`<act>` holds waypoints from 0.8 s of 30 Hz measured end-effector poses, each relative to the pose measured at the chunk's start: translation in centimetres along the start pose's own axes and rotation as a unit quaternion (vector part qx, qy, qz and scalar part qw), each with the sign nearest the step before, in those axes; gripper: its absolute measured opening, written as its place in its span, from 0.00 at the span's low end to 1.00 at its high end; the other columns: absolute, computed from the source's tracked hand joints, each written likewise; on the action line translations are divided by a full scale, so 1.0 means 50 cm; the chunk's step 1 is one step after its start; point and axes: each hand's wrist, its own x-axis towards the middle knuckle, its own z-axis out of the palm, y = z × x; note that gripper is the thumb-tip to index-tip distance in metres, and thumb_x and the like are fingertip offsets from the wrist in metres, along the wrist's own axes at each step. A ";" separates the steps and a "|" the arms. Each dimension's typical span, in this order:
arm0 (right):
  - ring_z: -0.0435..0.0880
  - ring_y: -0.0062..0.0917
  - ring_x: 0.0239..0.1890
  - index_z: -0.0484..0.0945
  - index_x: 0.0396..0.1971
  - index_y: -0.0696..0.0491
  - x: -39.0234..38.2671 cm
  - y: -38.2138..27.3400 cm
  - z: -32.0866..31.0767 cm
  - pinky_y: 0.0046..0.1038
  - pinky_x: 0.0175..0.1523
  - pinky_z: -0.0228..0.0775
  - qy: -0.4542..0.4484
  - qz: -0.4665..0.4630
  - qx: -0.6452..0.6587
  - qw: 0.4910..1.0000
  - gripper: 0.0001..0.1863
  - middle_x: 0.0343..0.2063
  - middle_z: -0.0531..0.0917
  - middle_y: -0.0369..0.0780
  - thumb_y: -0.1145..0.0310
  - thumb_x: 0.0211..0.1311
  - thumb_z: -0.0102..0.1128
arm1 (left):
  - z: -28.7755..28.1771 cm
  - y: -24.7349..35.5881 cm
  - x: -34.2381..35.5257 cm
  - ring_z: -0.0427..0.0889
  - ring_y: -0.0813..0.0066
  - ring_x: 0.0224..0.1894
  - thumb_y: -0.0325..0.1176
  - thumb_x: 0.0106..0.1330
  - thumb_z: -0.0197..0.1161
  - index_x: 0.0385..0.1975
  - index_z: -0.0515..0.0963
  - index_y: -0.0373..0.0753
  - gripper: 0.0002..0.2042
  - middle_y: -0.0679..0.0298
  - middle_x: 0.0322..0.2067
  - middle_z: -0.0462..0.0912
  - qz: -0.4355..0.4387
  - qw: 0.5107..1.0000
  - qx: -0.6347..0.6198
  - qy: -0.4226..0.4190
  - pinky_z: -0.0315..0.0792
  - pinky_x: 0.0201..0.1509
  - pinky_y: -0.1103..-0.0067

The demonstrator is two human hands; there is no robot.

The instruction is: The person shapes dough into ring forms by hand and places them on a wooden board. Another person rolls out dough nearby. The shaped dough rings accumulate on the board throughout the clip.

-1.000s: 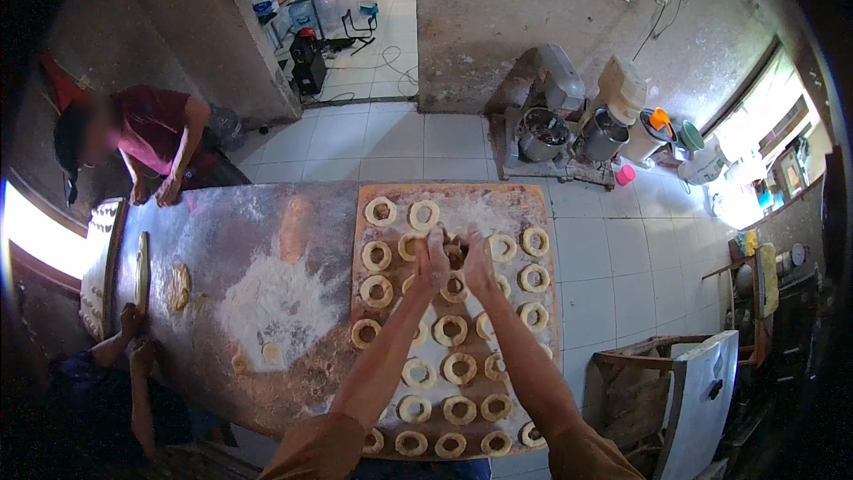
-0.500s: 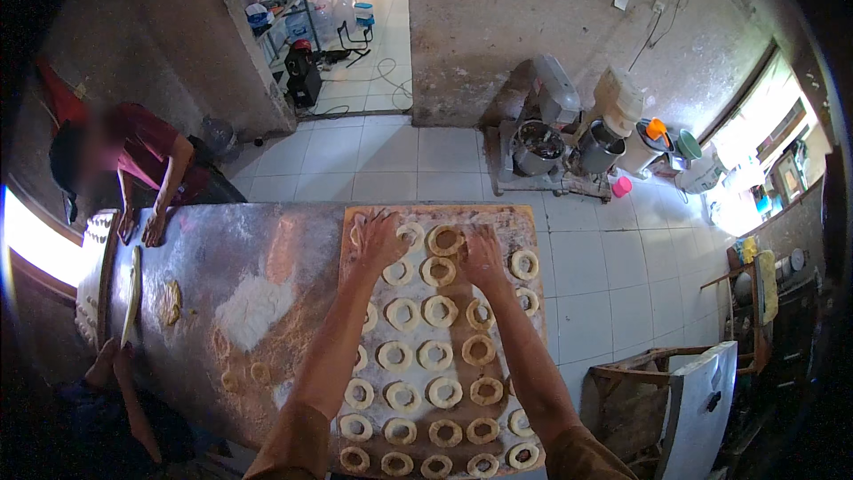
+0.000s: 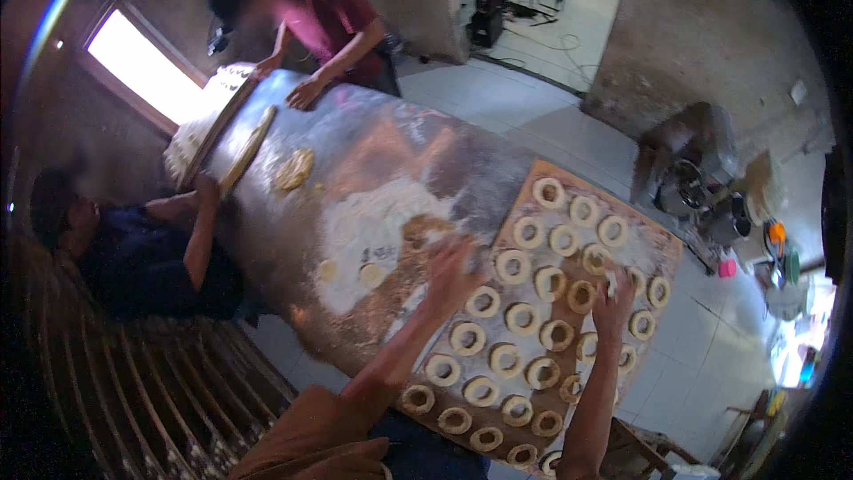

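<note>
Ring-shaped pieces of dough [image 3: 522, 319] lie in rows on a floured wooden board [image 3: 539, 172]. My left hand [image 3: 455, 268] is off the board's left edge, over the metal table by the flour; motion smears its fingers. Above the right part of the board, my right hand [image 3: 615, 295] has its fingers drawn together among the rings. A pale bit shows at its fingertips, and I cannot make out what it is. Left of my left hand, a heap of white flour [image 3: 355, 253] spreads over the table, with two small dough rounds [image 3: 371, 276] on it.
Two co-workers stand at the table's far left end, one in a red shirt [image 3: 329, 13], one in dark clothes [image 3: 151, 249]. Between them lie a long dough strip [image 3: 249, 153] and a flat dough lump [image 3: 294, 169]. Mixers [image 3: 684, 182] stand on the floor at right.
The view has swung left. My left hand has moved off the board's far left corner to the table beside the flour. My right hand has drawn nearer from the far rings.
</note>
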 end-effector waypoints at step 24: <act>0.82 0.24 0.40 0.72 0.50 0.63 -0.242 -0.700 0.328 0.25 0.45 0.76 -0.158 0.139 0.411 0.887 0.22 0.36 0.84 0.44 0.80 0.54 0.62 | -0.380 -0.290 -0.163 0.79 0.77 0.36 0.30 0.62 0.63 0.41 0.79 0.31 0.11 0.62 0.33 0.82 -0.263 0.831 -0.483 -0.084 0.73 0.41 0.82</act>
